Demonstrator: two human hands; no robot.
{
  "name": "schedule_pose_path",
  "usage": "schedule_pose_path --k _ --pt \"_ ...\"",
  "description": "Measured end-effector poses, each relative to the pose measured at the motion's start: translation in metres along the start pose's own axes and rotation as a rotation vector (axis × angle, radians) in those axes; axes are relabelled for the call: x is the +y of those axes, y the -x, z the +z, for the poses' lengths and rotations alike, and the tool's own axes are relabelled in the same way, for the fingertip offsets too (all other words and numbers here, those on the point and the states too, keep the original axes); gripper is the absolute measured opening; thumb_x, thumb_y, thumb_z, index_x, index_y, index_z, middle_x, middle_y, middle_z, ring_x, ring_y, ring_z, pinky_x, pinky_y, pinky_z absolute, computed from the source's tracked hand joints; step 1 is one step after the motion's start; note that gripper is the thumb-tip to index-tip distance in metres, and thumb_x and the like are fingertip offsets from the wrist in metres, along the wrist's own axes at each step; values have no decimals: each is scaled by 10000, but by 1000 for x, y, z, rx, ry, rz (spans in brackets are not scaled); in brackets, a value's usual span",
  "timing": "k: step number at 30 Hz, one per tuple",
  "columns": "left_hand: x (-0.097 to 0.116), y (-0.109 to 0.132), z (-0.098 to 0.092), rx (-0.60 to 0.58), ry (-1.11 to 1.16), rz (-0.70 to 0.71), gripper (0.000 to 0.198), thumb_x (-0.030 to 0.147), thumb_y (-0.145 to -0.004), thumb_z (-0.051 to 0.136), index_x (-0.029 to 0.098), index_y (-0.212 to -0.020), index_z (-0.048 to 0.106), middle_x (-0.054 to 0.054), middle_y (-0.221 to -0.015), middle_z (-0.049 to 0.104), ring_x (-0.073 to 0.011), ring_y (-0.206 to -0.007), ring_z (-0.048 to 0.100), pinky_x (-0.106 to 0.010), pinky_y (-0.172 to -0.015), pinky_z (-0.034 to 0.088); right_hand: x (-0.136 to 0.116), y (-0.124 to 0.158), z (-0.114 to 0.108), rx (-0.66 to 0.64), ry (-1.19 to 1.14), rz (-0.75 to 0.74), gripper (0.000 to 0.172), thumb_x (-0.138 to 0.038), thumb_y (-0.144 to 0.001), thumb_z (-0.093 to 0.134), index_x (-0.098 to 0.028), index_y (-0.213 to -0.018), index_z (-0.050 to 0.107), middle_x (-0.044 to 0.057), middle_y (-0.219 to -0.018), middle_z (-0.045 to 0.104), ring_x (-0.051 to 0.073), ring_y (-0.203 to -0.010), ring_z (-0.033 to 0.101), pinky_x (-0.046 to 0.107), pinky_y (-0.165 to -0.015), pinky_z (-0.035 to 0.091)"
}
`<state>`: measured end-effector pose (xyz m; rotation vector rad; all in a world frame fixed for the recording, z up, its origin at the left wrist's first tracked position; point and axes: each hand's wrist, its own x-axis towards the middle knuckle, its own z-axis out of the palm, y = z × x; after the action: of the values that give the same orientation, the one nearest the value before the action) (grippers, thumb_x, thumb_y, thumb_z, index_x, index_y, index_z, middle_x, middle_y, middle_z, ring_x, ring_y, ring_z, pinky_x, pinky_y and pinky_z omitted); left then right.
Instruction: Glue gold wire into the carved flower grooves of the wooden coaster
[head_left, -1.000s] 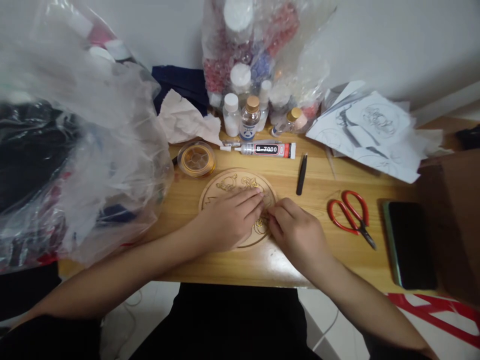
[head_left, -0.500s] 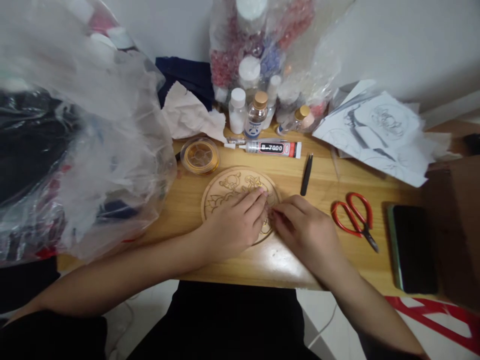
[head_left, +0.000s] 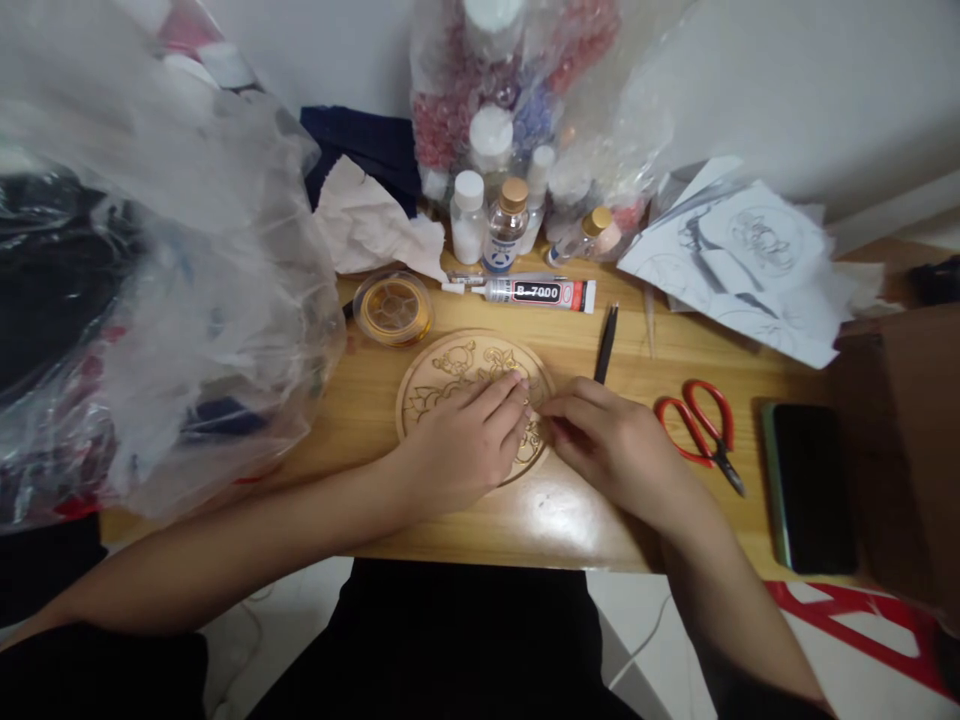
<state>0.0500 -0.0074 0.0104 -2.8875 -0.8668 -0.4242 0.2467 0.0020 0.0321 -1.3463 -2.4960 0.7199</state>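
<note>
A round wooden plaque [head_left: 480, 345] with a raised rim lies on the table, bearing a floral design outlined in gold lines. My left hand [head_left: 461, 440] rests flat across its middle and lower part, fingers stretched out and pressing on the surface. At the plaque's right edge, my right hand [head_left: 619, 440] is closed in a pinch, thumb against forefinger, close to my left fingertips. Whatever is between those fingers is too small to make out. The part of the design under my left hand is hidden. A clear spool of gold wire [head_left: 392, 308] lies just beyond the plaque, to the left.
Black tweezers [head_left: 606, 345], red-handled snips [head_left: 694, 425] and a phone [head_left: 814, 490] lie to the right. Behind are a glue tube [head_left: 536, 292], small bottles [head_left: 504, 235], crumpled tissue [head_left: 375, 220] and printed sheets [head_left: 739, 260]. A large plastic bag [head_left: 247, 300] bulges at left.
The view has shifted slightly, moving the scene a little left. My left hand stays on the plaque; my right fingertips have moved slightly away from the table's front edge, still pinched.
</note>
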Motion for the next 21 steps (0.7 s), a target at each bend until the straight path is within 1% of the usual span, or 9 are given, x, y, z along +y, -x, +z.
schedule_pose_path --k 4,10,14,17,21 --pt "0 0 0 -8 -14 8 300 141 -891 406 5 -1078 598 -204 -1179 611 -307 -1141 562 -408 -939 472 2 -1 -2 -15 14 -12 159 -181 -873 491 -144 -889 644 67 -840 620 157 -735 614 270 -642 496" --pt "0 1 1 -29 -30 24 320 161 -896 400 2 -1102 586 -212 -1192 600 -295 -1158 550 -414 -967 451 6 -3 -3 -20 7 -41 152 -191 -878 504 -153 -893 650 61 -850 622 152 -746 617 252 -634 482" --pt "0 2 3 -14 -67 24 311 162 -882 416 22 -1094 597 -182 -1177 618 -291 -1143 556 -403 -955 459 8 -4 -3 -35 23 -54 167 -205 -883 502 -159 -923 659 63 -869 623 156 -755 615 254 -632 476" --pt "0 2 3 -1 -65 30 317 160 -875 422 10 -1093 596 -195 -1169 618 -300 -1136 561 -408 -951 460 9 -4 -3 -43 20 -60 192 -200 -891 485 -162 -953 664 70 -889 614 164 -772 608 269 -646 479" --pt "0 2 4 2 -83 19 316 168 -882 410 25 -1089 602 -183 -1170 620 -281 -1131 564 -398 -952 458 9 -6 -3 -28 14 -79 213 -194 -899 468 -152 -964 667 86 -913 601 175 -786 596 291 -659 486"
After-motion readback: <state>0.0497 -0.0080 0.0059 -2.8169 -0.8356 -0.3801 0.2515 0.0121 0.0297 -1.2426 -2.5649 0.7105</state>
